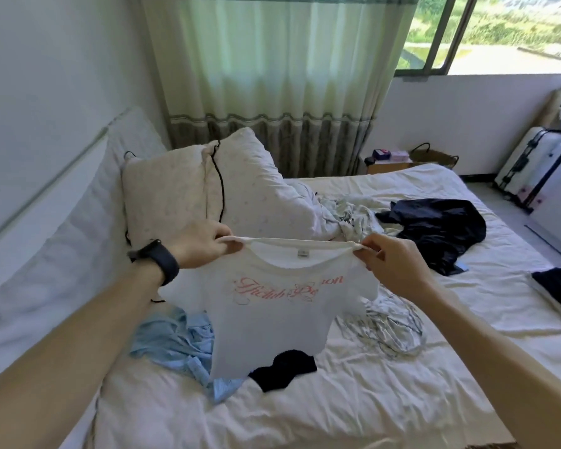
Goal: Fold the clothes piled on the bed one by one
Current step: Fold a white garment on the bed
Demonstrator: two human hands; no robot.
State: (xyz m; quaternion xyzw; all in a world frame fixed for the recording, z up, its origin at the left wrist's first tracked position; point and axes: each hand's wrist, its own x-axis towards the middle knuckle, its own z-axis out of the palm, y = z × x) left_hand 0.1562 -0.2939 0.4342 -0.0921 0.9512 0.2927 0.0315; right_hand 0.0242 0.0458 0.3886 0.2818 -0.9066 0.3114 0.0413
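White tee (272, 312) held up by its shoulders over the near-left part of the bed (402, 400)

It hung limp, so probably thin, light and floppy, and the shoulder corners seemed the right grab spots. The left hand (204, 244) and right hand (392, 264) each pinched one. A blue shirt (169, 345) lay underneath, with a navy heap (434, 231) far right.

We see a home bedroom, identified by a wide, rumpled, white-sheeted bed (402, 400), two pillows (259, 186) propped at its head, a long pale curtain (272, 76) beside a sliding window (499, 34), and a suitcase (544, 170) standing off to one side.
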